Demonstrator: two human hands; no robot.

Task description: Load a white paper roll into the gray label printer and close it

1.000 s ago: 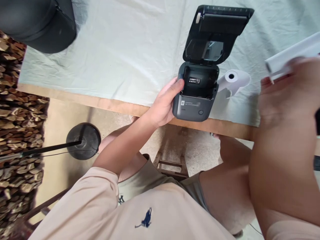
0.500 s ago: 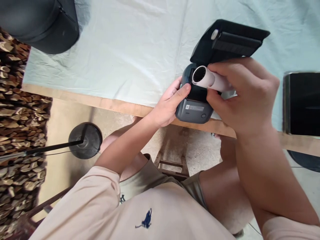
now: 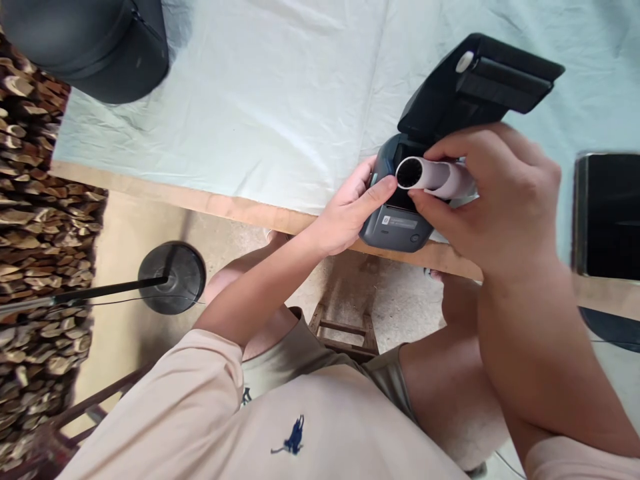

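A dark grey label printer (image 3: 397,230) is held over the table's front edge, its lid (image 3: 480,83) swung up and back. My left hand (image 3: 353,207) grips the printer's left side, thumb laid along the rim of the opening. Between the thumb and fingers of my right hand (image 3: 505,193) is a roll of pale pinkish-white label paper (image 3: 435,177), its dark hollow core facing left. The roll sits right above the printer's open compartment, close to my left thumb; whether it touches the inside I cannot tell.
A pale green cloth (image 3: 260,87) covers the table, with a bare wooden edge (image 3: 240,210) in front. A black cylindrical case (image 3: 100,47) stands at the back left, and a black-screened tablet (image 3: 610,213) lies at the right. Stacked firewood (image 3: 40,267) and a round stand base (image 3: 173,277) are at the left.
The printer and its raised lid have shifted right in view. My right hand has brought the paper roll lower, nearer the compartment and my left thumb.
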